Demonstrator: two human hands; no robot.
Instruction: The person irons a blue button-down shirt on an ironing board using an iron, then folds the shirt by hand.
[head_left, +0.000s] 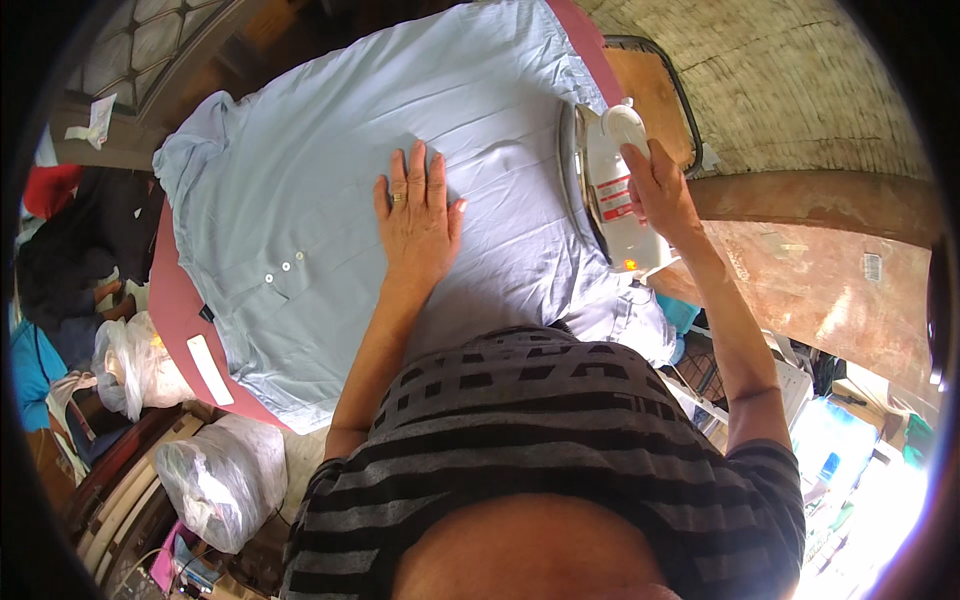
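A light blue buttoned shirt (330, 160) lies spread over a dark red board (172, 300), with wrinkles across it and small white buttons near its left part. My left hand (418, 220) rests flat on the cloth, fingers apart, a ring on one finger. In my right hand (664, 196) is the handle of a white clothes iron (628, 240), which has an orange-red light glowing at its near end. The iron is at the shirt's right side, its metal soleplate edge turned toward the cloth. Whether the soleplate touches the fabric, I cannot tell.
Beyond the iron stands a chair with a tan panel and black frame (650, 85). A brown wooden surface (820, 270) is at the right. Stuffed clear plastic bags (225, 475) sit at the lower left, below dark clothes (90, 230). Bunched cloth hangs near my waist.
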